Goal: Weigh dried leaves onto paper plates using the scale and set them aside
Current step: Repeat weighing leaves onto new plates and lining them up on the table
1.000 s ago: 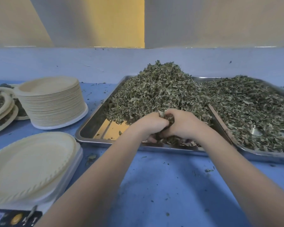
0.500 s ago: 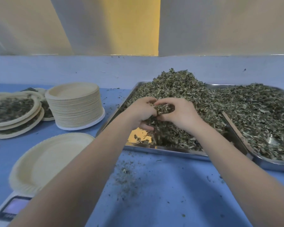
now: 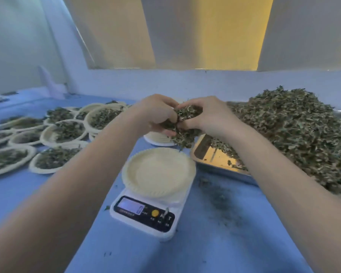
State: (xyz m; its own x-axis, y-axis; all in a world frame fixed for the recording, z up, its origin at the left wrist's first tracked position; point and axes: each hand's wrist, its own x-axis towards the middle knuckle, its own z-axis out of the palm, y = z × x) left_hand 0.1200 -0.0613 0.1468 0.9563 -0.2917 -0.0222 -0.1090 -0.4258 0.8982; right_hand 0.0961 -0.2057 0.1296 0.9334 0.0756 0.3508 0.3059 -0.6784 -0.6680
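Two hands: my left hand (image 3: 158,115) and my right hand (image 3: 209,115) meet in the air, fingers curled inward around one shared clump.
Clump of dried leaves (image 3: 185,125): dark olive green with paler flecks, crumpled and ragged; it is cupped between both palms and loose bits hang below my fingers, above the far rim of the plate on the scale.
Paper plate (image 3: 159,172): cream, round, with a fluted rim, its bowl bare; it sits on the scale's platform.
Scale (image 3: 146,213): white body, black front panel with a lit display, a yellow button and other keys; it stands on the blue worktop (image 3: 224,243) between my forearms.
Metal tray (image 3: 211,154): shiny steel, just right of the scale, bearing a tall heap of leaves (image 3: 293,134); one near corner shows bare metal.
Filled plates (image 3: 67,133): many, each holding a low dark mound, crowded and overlapping at the left.
Crumbs (image 3: 220,198): fine leaf dust scattered on the worktop near the tray.
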